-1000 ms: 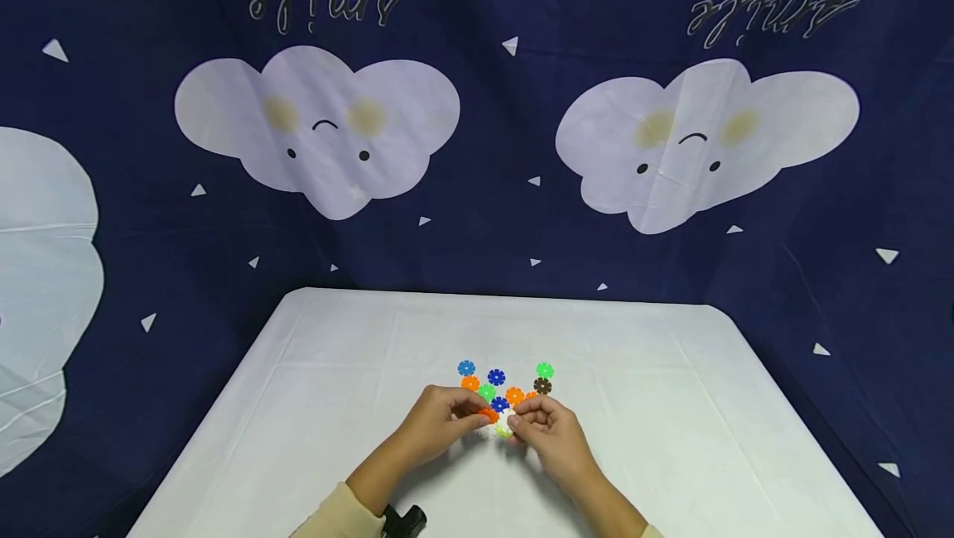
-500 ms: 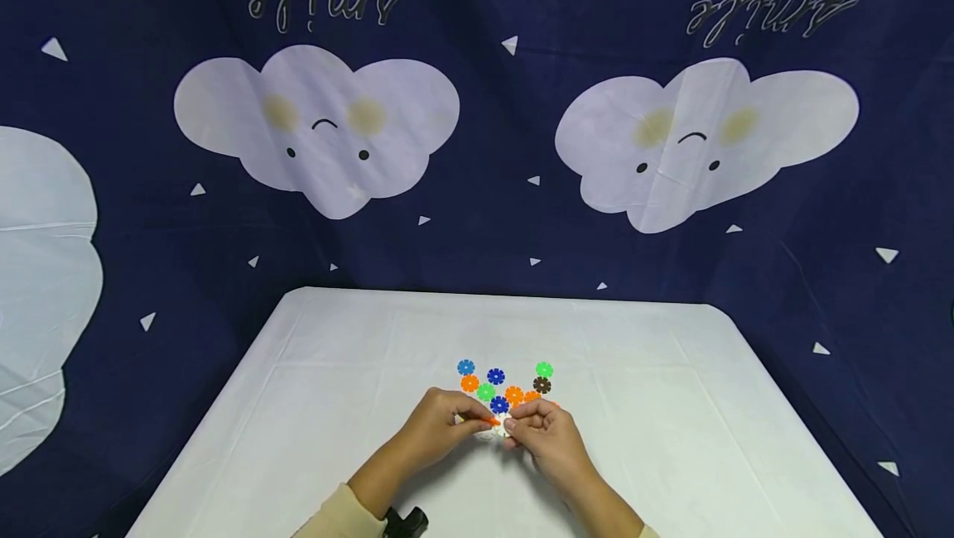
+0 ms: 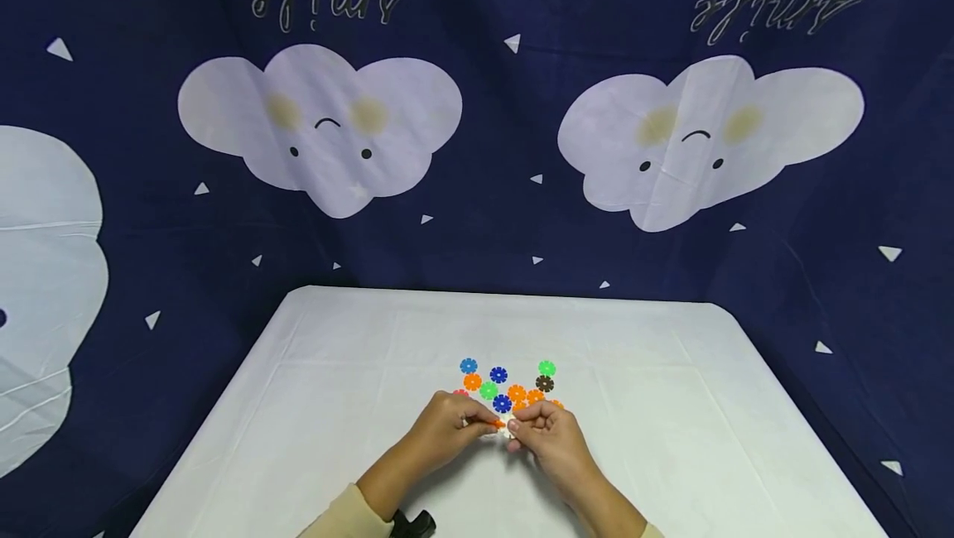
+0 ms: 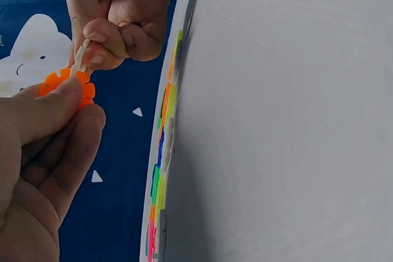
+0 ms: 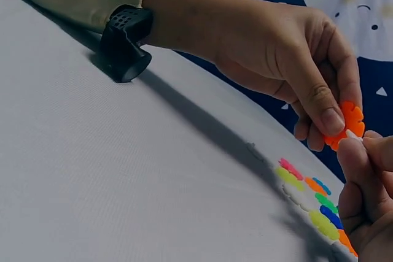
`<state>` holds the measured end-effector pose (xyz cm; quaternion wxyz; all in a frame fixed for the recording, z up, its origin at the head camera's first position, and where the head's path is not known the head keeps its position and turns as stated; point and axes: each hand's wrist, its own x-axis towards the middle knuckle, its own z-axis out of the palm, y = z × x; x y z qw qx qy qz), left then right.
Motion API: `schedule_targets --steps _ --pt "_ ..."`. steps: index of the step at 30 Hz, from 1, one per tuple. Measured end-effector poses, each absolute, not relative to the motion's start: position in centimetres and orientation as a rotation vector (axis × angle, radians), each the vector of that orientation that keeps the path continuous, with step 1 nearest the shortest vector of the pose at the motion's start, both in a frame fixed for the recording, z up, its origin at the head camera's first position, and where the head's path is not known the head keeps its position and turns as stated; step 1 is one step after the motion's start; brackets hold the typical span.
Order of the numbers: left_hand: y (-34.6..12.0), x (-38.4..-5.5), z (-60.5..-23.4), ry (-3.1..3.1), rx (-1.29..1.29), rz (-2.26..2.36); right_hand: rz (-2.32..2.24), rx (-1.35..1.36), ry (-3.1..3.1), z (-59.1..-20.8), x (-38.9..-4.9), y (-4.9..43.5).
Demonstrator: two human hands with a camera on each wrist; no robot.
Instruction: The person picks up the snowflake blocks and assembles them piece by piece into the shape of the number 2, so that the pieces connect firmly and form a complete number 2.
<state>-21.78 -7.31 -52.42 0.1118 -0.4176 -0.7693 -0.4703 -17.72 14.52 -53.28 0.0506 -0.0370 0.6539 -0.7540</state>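
Observation:
My left hand [image 3: 450,430] pinches an orange snowflake disc [image 4: 89,90] between thumb and fingers. A white snowflake disc [image 4: 80,58] is pinched by my right hand [image 3: 550,437], its edge turned toward the left wrist camera. The two discs meet at their rims, crosswise to each other. Whether their slots interlock, I cannot tell. Both hands are held above the table, with fingertips close together. In the right wrist view the orange disc [image 5: 351,116] shows between the left thumb and fingers, and only a sliver of the white disc [image 5: 352,134] appears.
Several loose snowflake discs lie flat on the white table [image 3: 335,405] just beyond the hands, among them a dark blue disc [image 3: 498,375], a brown disc [image 3: 545,384] and a pink disc [image 5: 290,169]. A black wrist device [image 5: 126,44] sits at the left sleeve. A dark cloud-print cloth [image 3: 492,256] hangs behind.
The orange disc has turned from its face to a thin edge in the head view. My left hand has shifted slightly right, bringing it against the white disc. My right hand stays nearly still.

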Motion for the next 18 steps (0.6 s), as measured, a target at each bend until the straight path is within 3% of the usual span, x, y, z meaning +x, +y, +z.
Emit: schedule_targets --steps 18 --pt "-6.84 -21.99 -51.95 -2.271 -1.338 -1.396 -2.233 -0.228 2.134 -52.63 -17.71 15.15"
